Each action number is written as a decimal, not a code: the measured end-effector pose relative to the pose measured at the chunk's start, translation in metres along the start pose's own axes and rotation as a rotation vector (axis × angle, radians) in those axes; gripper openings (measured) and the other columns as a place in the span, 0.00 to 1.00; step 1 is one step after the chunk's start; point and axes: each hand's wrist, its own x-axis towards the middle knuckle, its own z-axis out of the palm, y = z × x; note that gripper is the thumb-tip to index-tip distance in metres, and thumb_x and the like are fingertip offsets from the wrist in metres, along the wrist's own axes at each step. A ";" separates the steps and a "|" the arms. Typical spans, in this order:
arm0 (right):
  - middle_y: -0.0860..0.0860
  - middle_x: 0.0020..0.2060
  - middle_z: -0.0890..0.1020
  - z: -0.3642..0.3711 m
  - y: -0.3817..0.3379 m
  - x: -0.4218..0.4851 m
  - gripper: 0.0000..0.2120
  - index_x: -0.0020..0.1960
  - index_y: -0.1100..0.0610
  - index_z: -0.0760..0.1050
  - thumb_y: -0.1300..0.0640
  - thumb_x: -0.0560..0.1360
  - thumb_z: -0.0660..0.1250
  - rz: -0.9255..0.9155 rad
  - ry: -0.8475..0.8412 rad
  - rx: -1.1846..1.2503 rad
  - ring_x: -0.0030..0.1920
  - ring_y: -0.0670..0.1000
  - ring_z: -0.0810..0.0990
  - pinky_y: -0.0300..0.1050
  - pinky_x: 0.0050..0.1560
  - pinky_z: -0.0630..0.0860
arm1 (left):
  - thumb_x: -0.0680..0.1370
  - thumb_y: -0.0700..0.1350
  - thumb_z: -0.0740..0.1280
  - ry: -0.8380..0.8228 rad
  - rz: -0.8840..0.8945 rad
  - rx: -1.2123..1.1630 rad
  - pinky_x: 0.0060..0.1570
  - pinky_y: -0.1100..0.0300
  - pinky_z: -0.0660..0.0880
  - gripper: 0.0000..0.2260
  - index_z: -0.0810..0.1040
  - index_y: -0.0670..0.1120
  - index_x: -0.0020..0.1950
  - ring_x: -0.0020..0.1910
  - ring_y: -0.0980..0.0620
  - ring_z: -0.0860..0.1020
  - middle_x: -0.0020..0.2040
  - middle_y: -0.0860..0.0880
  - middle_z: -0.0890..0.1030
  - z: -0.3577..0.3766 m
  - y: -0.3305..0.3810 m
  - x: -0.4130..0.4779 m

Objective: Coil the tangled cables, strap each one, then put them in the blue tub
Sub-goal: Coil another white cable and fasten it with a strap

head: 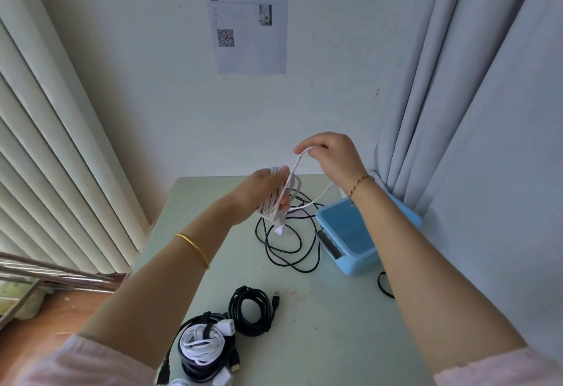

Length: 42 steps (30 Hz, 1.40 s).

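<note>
**White cable wound on the left hand, loop pinched in the right**

A grey curtain (472, 81) fills the right side and pale blinds (45, 141) the left, with a printed sheet (249, 20) stuck to the wall between them. Below them stands a light green table (335, 324).

The blue tub (356, 265) sits at the table's far right, against the curtain, with the right forearm passing over it.

Both hands are raised above the far part of the table, left of the tub. The left hand (262, 192) grips the white cable (274, 202), which is wound in several turns around it, with one end hanging just below. The right hand (332, 157) is higher and just beside it, its thumb and fingers curled and pinching a loop of the same cable. From there a strand runs down toward the tub's far corner.

A loose black cable (283, 251) sprawls in loops on the table under the hands, its edge near the tub.

At the near edge lie a black coil (253, 312) and, just left of it, a white coil (201, 346) held by a dark strap on top of more black cable.

A gold bangle (195, 248) circles the left forearm, and a thin chain (359, 183) the right wrist.
</note>
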 end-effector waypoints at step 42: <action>0.49 0.51 0.84 -0.010 0.020 -0.004 0.13 0.52 0.56 0.83 0.64 0.75 0.62 0.076 0.040 -0.052 0.53 0.46 0.79 0.39 0.56 0.73 | 0.82 0.53 0.57 -0.218 -0.047 -0.109 0.40 0.56 0.75 0.18 0.69 0.42 0.37 0.30 0.47 0.74 0.29 0.45 0.72 0.009 0.015 -0.001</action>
